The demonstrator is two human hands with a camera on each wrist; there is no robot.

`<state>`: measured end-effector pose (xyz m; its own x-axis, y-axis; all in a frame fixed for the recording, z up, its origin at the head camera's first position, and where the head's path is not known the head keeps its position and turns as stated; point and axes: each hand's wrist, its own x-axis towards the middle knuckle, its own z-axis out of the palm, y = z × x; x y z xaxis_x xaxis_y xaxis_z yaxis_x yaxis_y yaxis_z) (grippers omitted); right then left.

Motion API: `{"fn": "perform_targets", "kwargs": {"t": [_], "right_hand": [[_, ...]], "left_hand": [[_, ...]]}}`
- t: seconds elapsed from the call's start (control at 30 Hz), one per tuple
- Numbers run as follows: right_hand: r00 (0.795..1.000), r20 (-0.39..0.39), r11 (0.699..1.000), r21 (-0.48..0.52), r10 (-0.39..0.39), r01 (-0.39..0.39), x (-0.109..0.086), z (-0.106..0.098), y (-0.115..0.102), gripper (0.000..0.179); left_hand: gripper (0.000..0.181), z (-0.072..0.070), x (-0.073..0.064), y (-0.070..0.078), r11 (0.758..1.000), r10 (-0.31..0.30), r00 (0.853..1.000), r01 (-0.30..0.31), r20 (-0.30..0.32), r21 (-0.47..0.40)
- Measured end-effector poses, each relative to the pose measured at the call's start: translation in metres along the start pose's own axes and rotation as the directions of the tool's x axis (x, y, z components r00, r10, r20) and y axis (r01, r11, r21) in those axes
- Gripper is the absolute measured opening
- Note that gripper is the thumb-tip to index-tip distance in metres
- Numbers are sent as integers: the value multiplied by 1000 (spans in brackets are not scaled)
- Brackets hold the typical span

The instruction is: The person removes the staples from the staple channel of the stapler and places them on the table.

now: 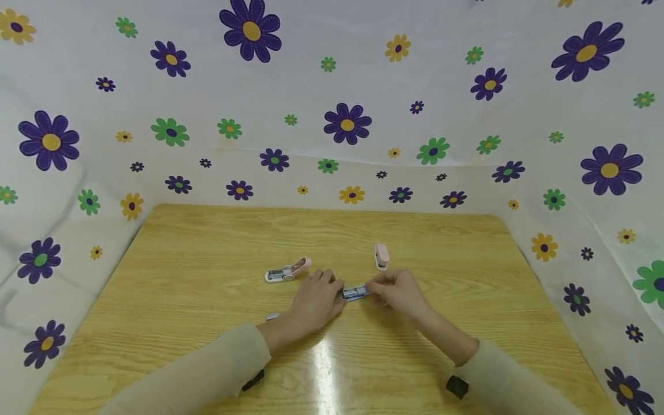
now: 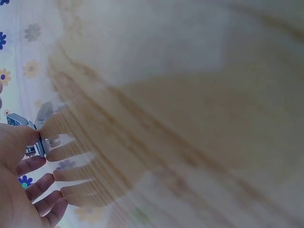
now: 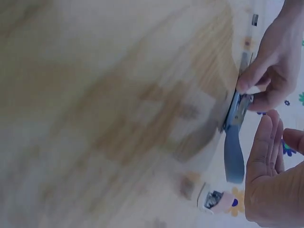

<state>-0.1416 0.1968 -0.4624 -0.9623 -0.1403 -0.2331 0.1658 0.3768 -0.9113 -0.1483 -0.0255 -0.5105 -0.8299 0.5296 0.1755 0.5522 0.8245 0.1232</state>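
My left hand [image 1: 317, 300] grips a small blue stapler [image 1: 356, 293] by one end, its metal works showing. In the right wrist view, the stapler's long blue part [image 3: 233, 154] sticks out past the left hand's fingers. From the left wrist, the thumb [image 2: 29, 135] presses on the stapler [image 2: 42, 140]. My right hand [image 1: 402, 294] is at the stapler's other end, its fingertips overlapping it in the head view. From the right wrist, its fingers [image 3: 266, 147] look fairly straight, beside the stapler, with the thumb apart from them.
A pink and white stapler [image 1: 286, 272] lies opened beyond the left hand. Another pink and white stapler [image 1: 381, 256] stands behind the right hand. A small grey piece [image 1: 272, 316] rests by the left wrist. Flower-patterned cloth [image 1: 347, 86] surrounds the wooden table [image 1: 207, 242].
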Motion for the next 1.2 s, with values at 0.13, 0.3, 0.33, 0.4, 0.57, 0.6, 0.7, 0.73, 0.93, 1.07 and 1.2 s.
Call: {"fn": "perform_targets", "kwargs": {"t": [0.13, 0.3, 0.33, 0.4, 0.57, 0.6, 0.7, 0.73, 0.93, 1.07, 1.2], "right_hand": [[996, 32, 991, 97, 86, -89, 1, 11, 4, 28], [992, 63, 990, 81, 108, -113, 6, 21, 5, 29], [992, 64, 990, 73, 112, -117, 8, 23, 6, 29], [991, 60, 991, 57, 117, -120, 10, 25, 7, 28], [991, 51, 991, 43, 122, -124, 10, 27, 7, 27], [991, 47, 991, 43, 124, -126, 10, 27, 7, 26], [990, 22, 990, 42, 137, -138, 10, 28, 7, 25], [990, 16, 989, 40, 141, -142, 10, 28, 6, 24], [990, 22, 990, 22, 139, -140, 10, 28, 4, 25], [988, 30, 988, 28, 148, -149, 11, 28, 4, 25], [986, 28, 985, 56, 165, -166, 14, 29, 4, 25]], "left_hand": [[30, 0, 0, 0, 1000, -5, 1000, 5, 0, -15], [31, 1, 1, 0, 1000, -16, 1000, 16, -1, -15], [31, 1, 1, 0, 1000, -15, 1000, 15, -2, -15], [31, 0, 1, 0, 1000, -14, 1000, 14, 2, -16], [31, -1, 0, 1, 999, -17, 1000, 18, 17, -29], [31, -1, 0, 2, 999, -18, 1000, 19, 18, -28], [30, -1, 0, 2, 999, -20, 1000, 21, 15, -25], [30, -1, 0, 2, 999, -21, 1000, 21, 13, -24], [30, -1, 0, 2, 1000, -20, 1000, 20, 11, -22], [30, -1, 0, 2, 1000, -15, 1000, 15, 14, -16], [30, -1, 0, 2, 1000, -17, 1000, 17, 13, -14]]}}
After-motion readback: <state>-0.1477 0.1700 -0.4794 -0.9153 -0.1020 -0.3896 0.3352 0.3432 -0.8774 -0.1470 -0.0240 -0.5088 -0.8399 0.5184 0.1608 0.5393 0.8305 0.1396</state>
